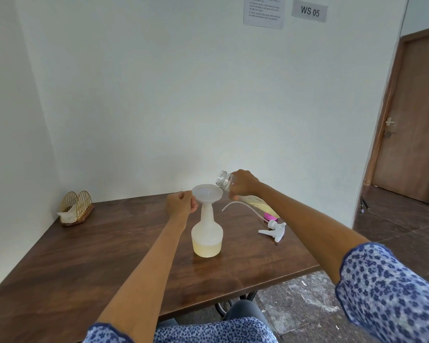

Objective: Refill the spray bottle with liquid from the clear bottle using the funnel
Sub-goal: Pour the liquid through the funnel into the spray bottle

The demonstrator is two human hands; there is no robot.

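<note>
With your left hand [181, 203] pinching the funnel [207, 193] rim atop the spray bottle [206, 235] on the table [84, 256] and your right hand [243, 183] wrapped around the clear bottle [225, 179], tip slowly, mouth over the funnel's centre.

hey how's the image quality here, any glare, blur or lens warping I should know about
Head view: wide-angle warping bows the door frame and table edges; soft daylight, a faint sheen on the wood beside the spray bottle; the wall notice is too blurred to read; hands and funnel are fairly sharp.
</note>
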